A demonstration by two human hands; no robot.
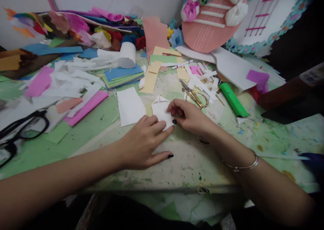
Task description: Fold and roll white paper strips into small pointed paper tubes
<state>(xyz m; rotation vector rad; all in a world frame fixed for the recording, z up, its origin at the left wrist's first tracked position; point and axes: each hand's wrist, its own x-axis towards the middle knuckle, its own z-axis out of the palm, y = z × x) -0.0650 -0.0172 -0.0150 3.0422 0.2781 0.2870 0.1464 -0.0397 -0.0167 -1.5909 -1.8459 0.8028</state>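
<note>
A small folded piece of white paper lies on the table, its far end creased into a point. My left hand presses its fingers down over the near part of the paper, with the thumb stretched out to the side. At the right edge, my right hand has its fingers curled and pinched at the paper. The hands partly hide the sheet. Just left of it lies a flat white sheet. Gold-handled scissors rest beyond my right hand.
A stack of coloured paper, a white paper roll and white strips lie behind. Black glasses sit at left, a green tube-like object at right. A pink paper instrument shape stands at the back.
</note>
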